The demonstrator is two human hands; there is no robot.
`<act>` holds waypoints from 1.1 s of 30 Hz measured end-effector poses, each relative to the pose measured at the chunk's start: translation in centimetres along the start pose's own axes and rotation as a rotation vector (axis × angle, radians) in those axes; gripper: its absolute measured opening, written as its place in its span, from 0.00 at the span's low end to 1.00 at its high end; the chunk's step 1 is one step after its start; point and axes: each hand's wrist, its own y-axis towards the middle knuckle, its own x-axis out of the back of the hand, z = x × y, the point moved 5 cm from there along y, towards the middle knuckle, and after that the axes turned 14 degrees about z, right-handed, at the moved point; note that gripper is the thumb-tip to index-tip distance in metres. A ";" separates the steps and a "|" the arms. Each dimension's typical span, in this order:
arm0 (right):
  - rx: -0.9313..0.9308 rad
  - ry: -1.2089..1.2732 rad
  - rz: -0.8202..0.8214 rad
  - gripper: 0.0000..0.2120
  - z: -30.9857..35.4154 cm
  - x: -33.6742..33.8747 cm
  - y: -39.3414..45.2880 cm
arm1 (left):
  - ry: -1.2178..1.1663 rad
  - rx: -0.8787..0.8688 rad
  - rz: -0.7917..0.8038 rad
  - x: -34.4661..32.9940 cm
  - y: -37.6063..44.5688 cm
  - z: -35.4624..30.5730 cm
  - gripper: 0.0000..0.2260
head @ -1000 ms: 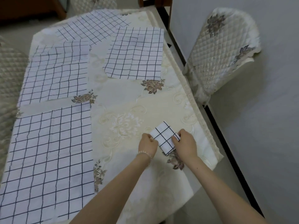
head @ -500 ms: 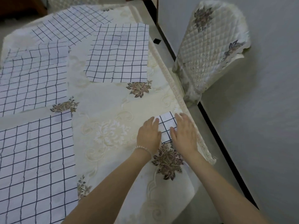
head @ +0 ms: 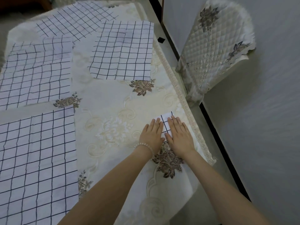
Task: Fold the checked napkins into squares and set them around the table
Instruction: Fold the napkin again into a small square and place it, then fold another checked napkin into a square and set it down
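Observation:
A small folded checked napkin, white with dark grid lines, lies on the cream embroidered tablecloth close to the table's right edge. My left hand lies flat on its left part, fingers straight. My right hand presses flat on its right part, fingers straight and pointing away from me. Most of the napkin is hidden under both palms; only a strip between the hands and its far end shows.
Several unfolded checked napkins lie spread out: a partly folded one ahead, one at the left, a big one near left, another at the far end. A quilted chair stands right of the table edge.
My hands went from pinching the small folded napkin's sides to lying flat on it. The napkin moved farther from me, toward the right edge, and lies flat on the cloth.

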 end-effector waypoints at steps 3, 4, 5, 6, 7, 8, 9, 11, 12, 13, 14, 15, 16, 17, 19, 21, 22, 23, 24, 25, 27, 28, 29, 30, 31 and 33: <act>0.019 0.094 -0.058 0.32 0.8 1.8 -1.1 | -0.208 -0.004 -0.077 0.7 -1.6 1.3 0.26; 0.034 0.124 -0.078 0.31 1.3 2.5 -1.6 | -0.263 0.012 -0.120 0.9 -2.6 1.9 0.26; 0.051 0.144 -0.090 0.31 2.0 3.0 -2.1 | -0.299 0.029 -0.159 1.0 -3.8 2.5 0.26; 0.071 0.155 -0.096 0.30 2.7 3.3 -2.7 | -0.332 0.046 -0.191 0.9 -5.0 3.2 0.26; 0.092 0.163 -0.103 0.30 3.5 3.6 -3.2 | -0.365 0.065 -0.217 0.7 -6.4 3.9 0.26; 0.112 0.174 -0.109 0.30 4.3 3.8 -3.7 | -0.394 0.086 -0.238 0.5 -7.9 4.8 0.25; 0.132 0.189 -0.113 0.31 5.2 3.9 -4.1 | -0.418 0.114 -0.258 0.2 -9.4 5.6 0.25; 0.175 0.217 -0.117 0.30 7.2 4.1 -4.7 | -0.467 0.190 -0.295 -0.6 -12.4 7.4 0.25; 0.201 0.226 -0.117 0.28 8.4 4.1 -5.0 | -0.491 0.232 -0.309 -1.1 -13.9 8.2 0.25; 0.228 0.235 -0.110 0.27 9.6 4.1 -5.2 | -0.518 0.272 -0.320 -1.7 -15.4 9.0 0.25; 0.256 0.244 -0.099 0.26 10.9 4.0 -5.4 | -0.549 0.306 -0.329 -2.4 -16.9 9.8 0.25; 0.284 0.254 -0.088 0.26 12.3 3.9 -5.6 | -0.585 0.338 -0.338 -3.0 -18.3 10.6 0.25; 0.312 0.263 -0.081 0.25 13.6 3.9 -5.9 | -0.620 0.369 -0.347 -3.7 -19.7 11.4 0.25; 0.339 0.272 -0.078 0.25 14.9 3.8 -6.2 | -0.651 0.400 -0.356 -4.4 -21.1 12.2 0.25; 0.383 0.279 -0.072 0.25 17.5 3.6 -6.8 | -0.690 0.447 -0.373 -5.7 -23.5 13.6 0.25; 0.412 0.284 -0.067 0.22 19.8 3.1 -7.4 | -0.712 0.477 -0.387 -7.0 -25.3 15.0 0.25; 0.425 0.289 -0.067 0.22 20.9 2.9 -7.7 | -0.723 0.492 -0.393 -7.6 -26.2 15.8 0.25; 0.437 0.293 -0.065 0.21 21.9 2.6 -7.9 | -0.737 0.505 -0.396 -8.3 -26.9 16.6 0.24; 0.447 0.293 -0.060 0.21 23.0 2.2 -8.1 | -0.749 0.513 -0.395 -9.1 -27.5 17.3 0.24; 0.454 0.292 -0.052 0.22 24.0 1.7 -8.3 | -0.757 0.515 -0.389 -9.8 -28.1 18.1 0.24; 0.467 0.291 -0.044 0.22 26.1 0.5 -8.6 | -0.760 0.511 -0.379 -11.1 -29.2 19.6 0.24; 0.473 0.291 -0.041 0.22 27.2 -0.1 -8.7 | -0.766 0.507 -0.377 -11.7 -29.7 20.5 0.24; 0.476 0.290 -0.035 0.22 28.4 -0.8 -8.9 | -0.772 0.502 -0.372 -12.4 -30.2 21.4 0.24; 0.476 0.288 -0.028 0.22 29.7 -1.5 -9.1 | -0.775 0.497 -0.363 -13.0 -30.8 22.3 0.24; 0.474 0.288 -0.018 0.22 30.9 -2.4 -9.2 | -0.768 0.493 -0.351 -13.8 -31.3 23.3 0.24; 0.467 0.298 0.001 0.22 33.6 -4.1 -9.6 | -0.732 0.480 -0.331 -15.1 -32.4 25.5 0.25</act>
